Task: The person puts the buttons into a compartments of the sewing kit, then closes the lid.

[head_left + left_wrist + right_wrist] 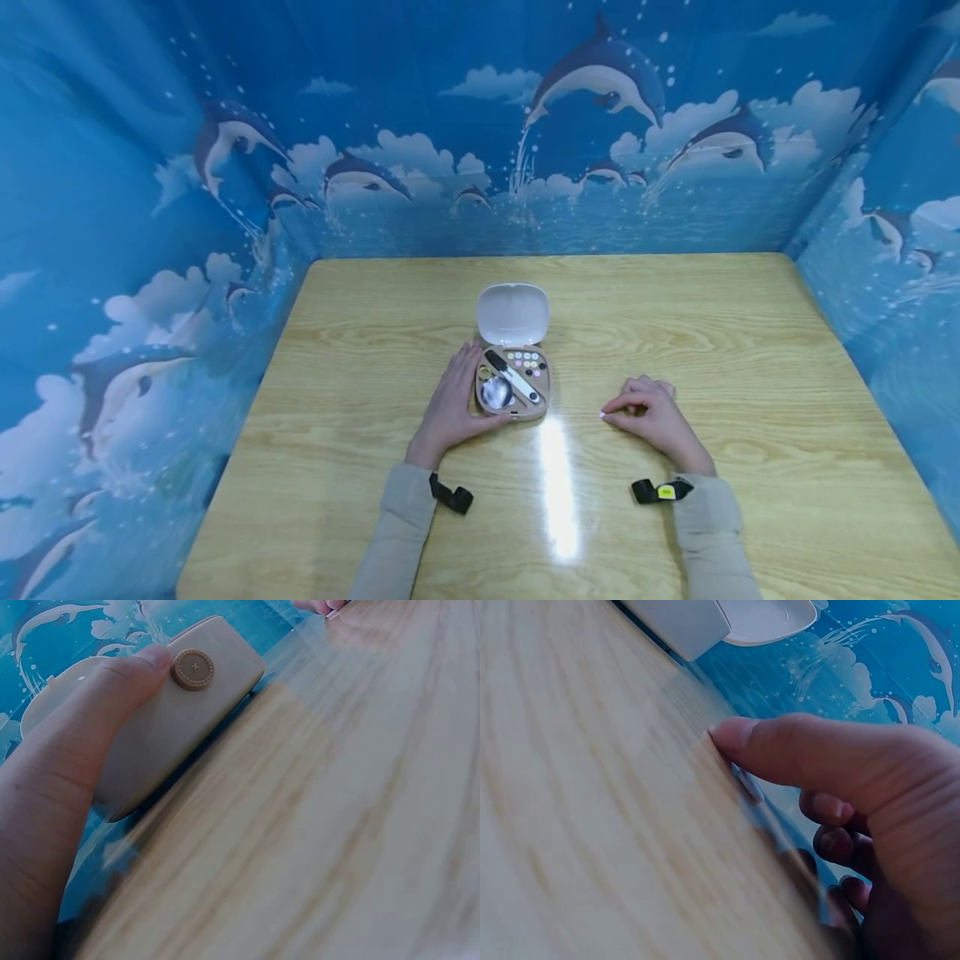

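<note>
An open sewing kit case [546, 398] sits on the table with its pale lid [513, 313] raised at the back. Inside lie a black-and-white tool [513, 377], a shiny round piece [497, 392] and several small round pieces [527, 357]. My left hand [453, 404] grips the case, fingers along its left side and thumb at its front. That thumb touches the front wall beside a round button-shaped clasp [193, 669] in the left wrist view. To the right of the case, my right hand [652, 415] pinches a tiny pale thing [602, 415], too small to identify.
The wood-grain table [360, 333] extends around the case and both hands. A blue dolphin-print curtain [420, 100] stands behind and beside it. Black straps with small cameras are on both wrists. A bright light reflection [557, 492] lies on the tabletop between the arms.
</note>
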Available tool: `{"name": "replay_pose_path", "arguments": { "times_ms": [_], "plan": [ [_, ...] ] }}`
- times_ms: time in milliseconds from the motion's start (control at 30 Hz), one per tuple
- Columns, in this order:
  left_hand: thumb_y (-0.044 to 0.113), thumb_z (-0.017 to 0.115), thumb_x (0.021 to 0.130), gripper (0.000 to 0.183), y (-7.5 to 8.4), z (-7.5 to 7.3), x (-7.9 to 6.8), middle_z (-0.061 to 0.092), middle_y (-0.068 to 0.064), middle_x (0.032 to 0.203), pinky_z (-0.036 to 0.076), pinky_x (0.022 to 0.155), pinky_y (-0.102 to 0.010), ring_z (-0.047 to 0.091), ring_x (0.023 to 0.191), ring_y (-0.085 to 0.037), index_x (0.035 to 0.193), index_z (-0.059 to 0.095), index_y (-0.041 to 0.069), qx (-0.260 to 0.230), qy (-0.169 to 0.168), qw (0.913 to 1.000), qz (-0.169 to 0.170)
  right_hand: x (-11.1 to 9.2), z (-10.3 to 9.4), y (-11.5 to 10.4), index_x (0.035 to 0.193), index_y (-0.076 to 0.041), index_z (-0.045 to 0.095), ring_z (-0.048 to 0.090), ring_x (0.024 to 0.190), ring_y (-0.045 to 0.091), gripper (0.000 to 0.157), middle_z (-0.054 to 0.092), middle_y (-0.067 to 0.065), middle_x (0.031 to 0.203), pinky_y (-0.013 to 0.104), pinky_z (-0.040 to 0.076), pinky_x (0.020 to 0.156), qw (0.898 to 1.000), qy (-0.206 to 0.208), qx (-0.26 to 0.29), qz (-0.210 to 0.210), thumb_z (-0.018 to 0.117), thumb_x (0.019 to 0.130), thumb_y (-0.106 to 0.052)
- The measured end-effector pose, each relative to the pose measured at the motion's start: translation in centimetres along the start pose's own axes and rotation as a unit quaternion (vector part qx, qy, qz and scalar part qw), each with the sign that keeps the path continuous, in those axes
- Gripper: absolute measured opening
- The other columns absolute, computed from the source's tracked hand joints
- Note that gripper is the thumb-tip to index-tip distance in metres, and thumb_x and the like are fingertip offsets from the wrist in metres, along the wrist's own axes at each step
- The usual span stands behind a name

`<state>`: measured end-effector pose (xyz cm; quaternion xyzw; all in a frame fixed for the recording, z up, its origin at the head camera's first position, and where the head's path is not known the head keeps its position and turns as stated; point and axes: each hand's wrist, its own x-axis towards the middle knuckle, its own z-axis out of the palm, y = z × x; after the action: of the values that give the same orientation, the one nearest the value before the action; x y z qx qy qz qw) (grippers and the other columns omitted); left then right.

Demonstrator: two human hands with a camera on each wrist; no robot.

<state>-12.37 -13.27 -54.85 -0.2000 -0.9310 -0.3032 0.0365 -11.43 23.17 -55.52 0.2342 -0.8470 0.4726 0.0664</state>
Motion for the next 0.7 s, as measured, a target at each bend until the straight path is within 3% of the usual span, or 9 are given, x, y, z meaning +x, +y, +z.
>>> {"name": "replay_pose_path", "arguments": {
  "times_ms": [700],
  "plan": [
    [0.079,0.067,0.071,0.124,-0.02,-0.04,-0.03,0.015,-0.009,0.166,0.013,0.123,-0.046,0.007,0.152,-0.024,0.160,0.011,0.013,0.004,0.002,1.0000,0.002,0.02,-0.14,-0.02,0.080,-0.023,0.079,0.039,0.069,0.007,0.022,0.049,-0.015,0.067,0.031,0.015,0.077,1.000,0.004,-0.006,-0.005,0.087,0.071,-0.004]
  ]
}}
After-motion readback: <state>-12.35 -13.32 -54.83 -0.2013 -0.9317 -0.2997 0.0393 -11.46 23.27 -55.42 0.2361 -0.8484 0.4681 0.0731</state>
